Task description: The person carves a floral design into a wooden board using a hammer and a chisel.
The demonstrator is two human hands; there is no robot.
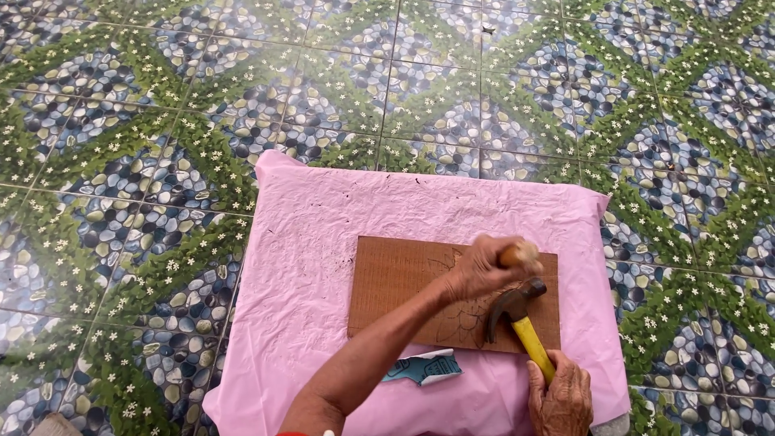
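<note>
A brown wooden board (pixel 395 282) with a drawn outline lies on a pink sheet (pixel 323 242) spread over the floor. My left hand (pixel 483 268) is closed around a wooden-handled tool (pixel 518 255) held upright on the board's right part. My right hand (pixel 560 400) grips the yellow handle of a hammer (pixel 521 319). Its dark head hovers just below and beside the tool's top.
A small blue and white packet (pixel 423 368) lies on the pink sheet just under the board's lower edge. All around is a tiled floor (pixel 121 161) printed with pebbles and green leaves.
</note>
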